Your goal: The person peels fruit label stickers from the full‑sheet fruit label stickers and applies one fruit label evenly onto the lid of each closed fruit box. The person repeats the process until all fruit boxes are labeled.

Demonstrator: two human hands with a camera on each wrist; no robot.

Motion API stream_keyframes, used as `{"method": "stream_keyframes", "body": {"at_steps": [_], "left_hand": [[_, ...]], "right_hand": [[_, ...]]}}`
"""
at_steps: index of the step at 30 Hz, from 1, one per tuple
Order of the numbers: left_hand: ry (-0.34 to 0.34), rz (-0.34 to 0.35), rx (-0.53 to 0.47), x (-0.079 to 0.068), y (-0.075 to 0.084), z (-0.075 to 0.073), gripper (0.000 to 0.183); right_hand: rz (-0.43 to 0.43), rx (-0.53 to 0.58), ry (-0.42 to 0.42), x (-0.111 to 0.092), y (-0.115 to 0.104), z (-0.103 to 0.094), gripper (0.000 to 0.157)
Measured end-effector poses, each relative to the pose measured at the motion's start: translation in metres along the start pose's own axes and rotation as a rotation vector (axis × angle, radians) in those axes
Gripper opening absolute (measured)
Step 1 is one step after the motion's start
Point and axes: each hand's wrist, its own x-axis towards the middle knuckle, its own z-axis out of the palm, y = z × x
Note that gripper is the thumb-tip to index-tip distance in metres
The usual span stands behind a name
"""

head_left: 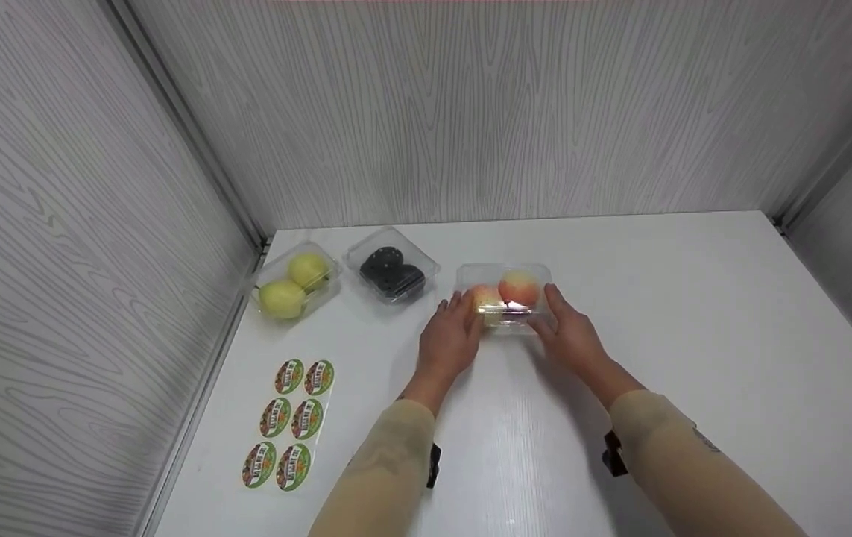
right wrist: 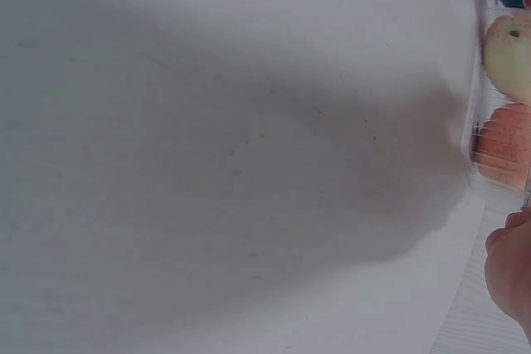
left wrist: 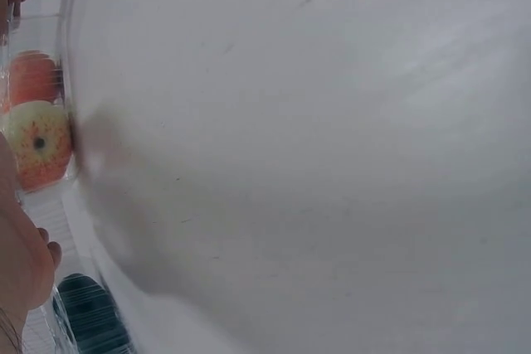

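A clear plastic clamshell box (head_left: 504, 270) with two red-and-yellow apples (head_left: 519, 289) inside sits on the white table, its lid down. My left hand (head_left: 449, 339) grips its left end, the fingers along the side and the thumb at the near edge. At the right end my right hand (head_left: 577, 339) holds the near corner between thumb and fingers. The left wrist view has the apples (left wrist: 37, 145) at its left edge, seen through the plastic. In the right wrist view, the right hand (right wrist: 510, 271) is partly cut off beside the box.
A clear box (head_left: 426, 262) with dark oval fruit (head_left: 396, 280) stands left of the hands. Farther left is another clear box (head_left: 311, 248) with yellow pears (head_left: 282, 299). A sheet of round stickers (head_left: 307, 419) lies at front left. Wood-grain panels (head_left: 470, 112) enclose the table.
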Motion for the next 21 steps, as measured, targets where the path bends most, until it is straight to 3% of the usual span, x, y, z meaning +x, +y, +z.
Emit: {"method": "stream_keyframes", "body": {"at_steps": [9, 21], "left_hand": [[0.007, 0.011, 0.053, -0.016, 0.006, -0.005, 0.051], [0.001, 0.063, 0.168, -0.031, 0.012, -0.01, 0.051]], "right_hand": [[-0.038, -0.026, 0.008, -0.017, 0.003, -0.001, 0.081], [-0.089, -0.223, 0.016, -0.037, 0.003, -0.003, 0.08]]}}
